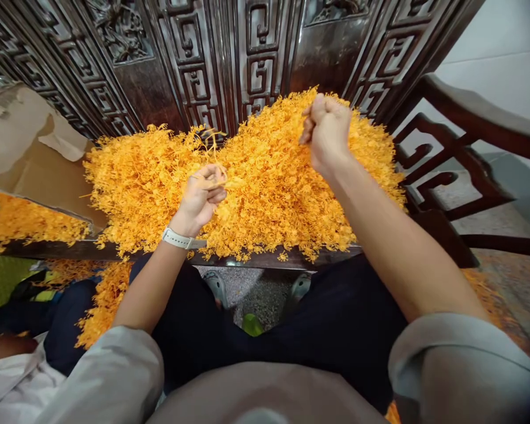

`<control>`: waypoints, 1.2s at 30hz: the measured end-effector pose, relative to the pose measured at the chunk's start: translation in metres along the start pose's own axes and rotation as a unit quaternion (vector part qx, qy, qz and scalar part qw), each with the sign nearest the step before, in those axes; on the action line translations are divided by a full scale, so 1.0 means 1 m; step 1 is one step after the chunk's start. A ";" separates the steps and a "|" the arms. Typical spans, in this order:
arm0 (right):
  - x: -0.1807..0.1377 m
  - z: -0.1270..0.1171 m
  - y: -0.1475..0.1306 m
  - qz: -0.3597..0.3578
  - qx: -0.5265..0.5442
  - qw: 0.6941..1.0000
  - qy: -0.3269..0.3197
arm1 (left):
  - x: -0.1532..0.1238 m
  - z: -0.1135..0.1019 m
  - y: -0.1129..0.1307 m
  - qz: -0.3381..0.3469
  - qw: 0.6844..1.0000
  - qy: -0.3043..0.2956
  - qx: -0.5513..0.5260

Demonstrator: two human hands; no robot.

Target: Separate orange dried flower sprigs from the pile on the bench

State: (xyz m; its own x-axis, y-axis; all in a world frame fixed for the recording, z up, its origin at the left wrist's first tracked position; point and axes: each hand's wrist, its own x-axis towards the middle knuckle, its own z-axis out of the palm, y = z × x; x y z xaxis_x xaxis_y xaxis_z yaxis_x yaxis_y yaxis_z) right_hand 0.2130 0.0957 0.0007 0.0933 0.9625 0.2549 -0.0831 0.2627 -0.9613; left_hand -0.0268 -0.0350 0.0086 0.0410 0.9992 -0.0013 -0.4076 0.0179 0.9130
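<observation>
A large heap of small orange plastic-looking sprigs (265, 182) with curly tips covers the seat of a dark wooden bench. Over its left half is my left hand (205, 191), a pale watch on the wrist, its thumb and fingers closed on an orange sprig (212, 141) whose thin stems stick up past the fingertips. My right hand (327, 129) is raised above the heap's right half, fingers curled into a fist. Whatever those fingers may hold is hidden from this angle.
A torn cardboard box (30, 147) leans at the left, with more sprigs beside it. Behind the heap rises the carved bench back (212, 53); an openwork armrest (463, 153) bounds the right. Another person's dark-trousered leg (68, 324) and pale sleeve are at the lower left.
</observation>
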 end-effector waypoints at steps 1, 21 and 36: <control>0.010 -0.010 0.003 -0.028 -0.034 0.999 0.005 | 0.001 0.000 0.001 -0.001 1.000 0.002 -0.024; -0.092 0.041 -0.031 -0.161 -0.102 0.893 -0.407 | 0.016 -0.005 -0.012 -0.018 0.993 0.101 -0.057; -0.142 0.032 -0.123 -0.317 -0.280 0.798 -0.429 | 0.041 -0.086 0.010 0.089 0.985 0.144 -0.026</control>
State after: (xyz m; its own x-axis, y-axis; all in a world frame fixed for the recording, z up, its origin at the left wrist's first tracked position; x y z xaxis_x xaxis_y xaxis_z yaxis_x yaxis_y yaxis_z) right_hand 0.1785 -0.0713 0.0862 -0.7929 0.4048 0.4555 0.1904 0.8746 -0.4458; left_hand -0.1075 0.0091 -0.0168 -0.2933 0.9554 0.0344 -0.4314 -0.1644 0.8871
